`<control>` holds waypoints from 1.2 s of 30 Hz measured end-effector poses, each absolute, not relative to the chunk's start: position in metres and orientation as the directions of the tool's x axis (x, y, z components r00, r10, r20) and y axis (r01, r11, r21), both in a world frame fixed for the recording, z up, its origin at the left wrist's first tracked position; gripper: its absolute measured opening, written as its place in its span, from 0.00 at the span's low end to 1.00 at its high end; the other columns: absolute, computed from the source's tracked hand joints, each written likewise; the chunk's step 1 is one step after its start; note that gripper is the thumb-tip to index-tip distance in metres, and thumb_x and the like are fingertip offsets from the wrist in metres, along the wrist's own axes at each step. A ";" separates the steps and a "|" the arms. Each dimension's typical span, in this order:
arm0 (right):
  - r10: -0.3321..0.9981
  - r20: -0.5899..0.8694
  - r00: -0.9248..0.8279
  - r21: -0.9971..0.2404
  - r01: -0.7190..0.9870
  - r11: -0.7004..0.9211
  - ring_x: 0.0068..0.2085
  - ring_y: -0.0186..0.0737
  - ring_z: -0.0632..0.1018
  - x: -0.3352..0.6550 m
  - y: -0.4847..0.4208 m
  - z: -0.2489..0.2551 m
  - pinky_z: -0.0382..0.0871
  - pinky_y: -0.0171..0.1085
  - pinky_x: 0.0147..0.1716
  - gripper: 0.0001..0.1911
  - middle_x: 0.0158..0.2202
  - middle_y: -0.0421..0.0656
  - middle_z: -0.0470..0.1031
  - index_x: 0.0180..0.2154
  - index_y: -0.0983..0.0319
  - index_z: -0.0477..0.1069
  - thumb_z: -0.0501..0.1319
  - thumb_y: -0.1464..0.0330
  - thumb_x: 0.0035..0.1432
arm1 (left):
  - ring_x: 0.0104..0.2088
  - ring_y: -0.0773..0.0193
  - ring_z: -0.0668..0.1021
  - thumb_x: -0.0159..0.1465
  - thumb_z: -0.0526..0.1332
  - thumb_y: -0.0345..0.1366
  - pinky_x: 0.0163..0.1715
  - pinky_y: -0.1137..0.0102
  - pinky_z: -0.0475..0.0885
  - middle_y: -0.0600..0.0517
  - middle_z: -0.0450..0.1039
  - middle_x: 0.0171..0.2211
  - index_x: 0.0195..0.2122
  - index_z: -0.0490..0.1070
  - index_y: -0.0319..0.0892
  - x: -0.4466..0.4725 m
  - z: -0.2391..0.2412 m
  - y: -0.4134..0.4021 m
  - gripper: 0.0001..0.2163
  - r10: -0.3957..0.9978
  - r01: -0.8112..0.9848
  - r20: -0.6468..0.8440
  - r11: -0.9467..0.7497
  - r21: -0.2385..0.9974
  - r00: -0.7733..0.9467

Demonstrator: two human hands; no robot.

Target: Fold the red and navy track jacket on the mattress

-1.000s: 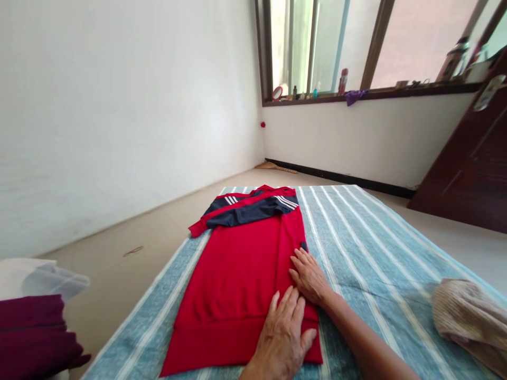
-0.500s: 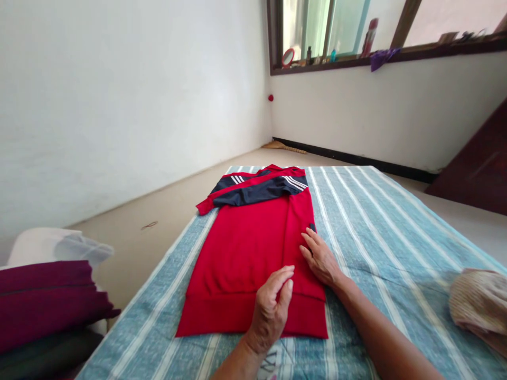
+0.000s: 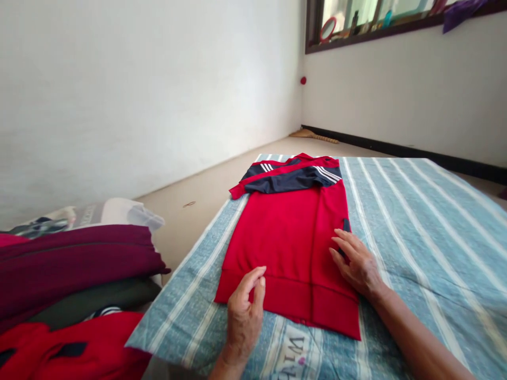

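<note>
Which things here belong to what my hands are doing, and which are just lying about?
In use: left hand, right hand, red-and-navy garment, striped cover beneath it; possibly clothes pile.

Apparently just lying about: broom on floor, round mirror, purple cloth.

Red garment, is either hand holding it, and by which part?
Neither seems to hold the red garment: the left hand curls near its hem, the right hand is open at its side edge.

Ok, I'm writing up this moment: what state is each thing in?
Red-and-navy long-sleeved fabric top: laid flat, sleeve folded across.
Left hand: fingers loosely curled.
Right hand: open, at the top's edge.
Blue-and-white striped cloth: spread out, lightly wrinkled.
Maroon cloth: folded, piled on dark-green cloth.
Round red-rimmed mirror: standing.
</note>
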State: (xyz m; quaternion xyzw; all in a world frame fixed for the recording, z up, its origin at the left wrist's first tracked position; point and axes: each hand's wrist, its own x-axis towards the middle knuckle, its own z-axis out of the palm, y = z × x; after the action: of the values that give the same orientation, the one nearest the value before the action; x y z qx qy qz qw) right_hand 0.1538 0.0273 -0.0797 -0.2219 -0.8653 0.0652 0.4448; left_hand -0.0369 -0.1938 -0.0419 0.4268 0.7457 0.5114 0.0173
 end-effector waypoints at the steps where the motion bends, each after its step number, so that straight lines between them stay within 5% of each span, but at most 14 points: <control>1: 0.433 0.743 -0.510 -0.304 0.319 0.898 0.52 0.51 0.75 0.154 0.026 -0.079 0.72 0.52 0.50 0.11 0.50 0.54 0.73 0.46 0.61 0.70 0.58 0.67 0.62 | 0.43 0.59 0.81 0.65 0.58 0.34 0.47 0.66 0.76 0.47 0.79 0.42 0.44 0.75 0.41 -0.039 -0.044 -0.199 0.10 0.666 0.709 0.475 0.116 0.696 -0.575; 5: 0.425 0.731 -0.534 -0.300 0.308 0.903 0.51 0.50 0.75 0.155 0.025 -0.080 0.73 0.50 0.49 0.10 0.49 0.54 0.74 0.45 0.62 0.71 0.58 0.69 0.62 | 0.50 0.56 0.77 0.64 0.57 0.30 0.49 0.62 0.76 0.44 0.76 0.48 0.47 0.73 0.40 -0.038 -0.052 -0.212 0.11 0.754 0.934 0.588 0.092 0.346 -0.292; 8: 0.435 0.720 -0.540 -0.308 0.313 0.899 0.49 0.50 0.76 0.155 0.025 -0.081 0.74 0.49 0.48 0.08 0.48 0.54 0.75 0.43 0.62 0.71 0.58 0.69 0.62 | 0.52 0.54 0.75 0.63 0.55 0.29 0.50 0.58 0.75 0.41 0.74 0.51 0.48 0.71 0.38 -0.033 -0.055 -0.213 0.13 0.786 0.969 0.575 0.118 0.218 -0.225; 22: 0.479 0.696 -0.535 -0.360 0.318 0.877 0.48 0.48 0.77 0.156 0.025 -0.081 0.74 0.48 0.48 0.08 0.47 0.52 0.76 0.40 0.61 0.73 0.56 0.69 0.63 | 0.52 0.54 0.75 0.64 0.55 0.30 0.49 0.58 0.75 0.41 0.73 0.51 0.49 0.70 0.38 -0.031 -0.055 -0.212 0.13 0.800 0.974 0.561 0.132 0.184 -0.215; 26: 0.515 0.682 -0.520 -0.404 0.318 0.857 0.48 0.47 0.77 0.155 0.024 -0.079 0.74 0.48 0.49 0.09 0.47 0.51 0.76 0.39 0.61 0.74 0.56 0.69 0.63 | 0.52 0.53 0.76 0.64 0.56 0.31 0.49 0.57 0.75 0.41 0.74 0.50 0.47 0.71 0.40 -0.025 -0.051 -0.210 0.11 0.766 0.956 0.589 0.114 0.270 -0.258; 29: 0.560 0.676 -0.479 -0.468 0.308 0.828 0.49 0.46 0.77 0.153 0.025 -0.077 0.74 0.47 0.49 0.09 0.47 0.50 0.77 0.39 0.60 0.74 0.55 0.69 0.63 | 0.50 0.55 0.77 0.64 0.58 0.34 0.50 0.59 0.75 0.44 0.76 0.48 0.47 0.73 0.42 -0.015 -0.043 -0.199 0.11 0.760 0.875 0.544 0.066 0.479 -0.355; 33: 0.652 0.667 -0.361 -0.576 0.307 0.758 0.48 0.44 0.78 0.153 0.031 -0.076 0.74 0.46 0.48 0.09 0.47 0.48 0.77 0.41 0.58 0.74 0.55 0.68 0.63 | 0.46 0.55 0.80 0.61 0.61 0.37 0.45 0.63 0.77 0.44 0.77 0.46 0.47 0.74 0.41 -0.004 -0.031 -0.157 0.14 0.838 0.470 0.191 0.085 0.879 -0.510; 36: 0.682 0.674 -0.283 -0.607 0.312 0.730 0.48 0.44 0.78 0.154 0.036 -0.076 0.74 0.47 0.49 0.09 0.47 0.49 0.77 0.41 0.58 0.74 0.55 0.68 0.62 | 0.49 0.54 0.78 0.58 0.64 0.36 0.50 0.62 0.74 0.40 0.76 0.47 0.45 0.73 0.37 -0.003 -0.022 -0.108 0.15 0.843 0.107 -0.063 0.141 0.984 -0.534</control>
State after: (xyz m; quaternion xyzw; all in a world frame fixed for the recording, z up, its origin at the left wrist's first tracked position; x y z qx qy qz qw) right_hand 0.1543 0.0359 -0.0759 -0.3186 -0.7801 0.1824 0.5067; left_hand -0.0031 -0.1082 -0.0224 0.3502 0.6784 0.5538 0.3323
